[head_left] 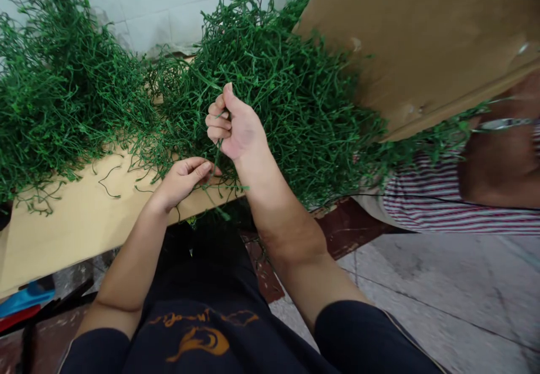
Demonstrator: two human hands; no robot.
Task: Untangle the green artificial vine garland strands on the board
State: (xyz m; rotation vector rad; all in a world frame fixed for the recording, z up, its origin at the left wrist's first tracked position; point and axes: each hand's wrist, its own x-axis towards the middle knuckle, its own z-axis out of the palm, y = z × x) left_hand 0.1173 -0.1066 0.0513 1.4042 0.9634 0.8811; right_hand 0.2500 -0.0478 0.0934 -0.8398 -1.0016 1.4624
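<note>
Thin green artificial stems lie in a large tangled pile [291, 98] at the middle, with a second heap [63, 93] at the left. My right hand [236, 124] is raised in front of the middle pile, palm toward me, its fingers curled round a green stem. Lower and to the left, my left hand [188, 178] is near the board's front edge, thumb and forefinger pinched on the lower part of green stems. The tan board [80, 216] lies under the heaps, with a few loose stems on it.
A big cardboard sheet [422, 42] slants over the pile at the upper right. Below it, another person in a striped garment [426, 199] is close by at the right. A white tiled wall [143, 3] stands behind. Blue and red items [27, 301] are at the lower left.
</note>
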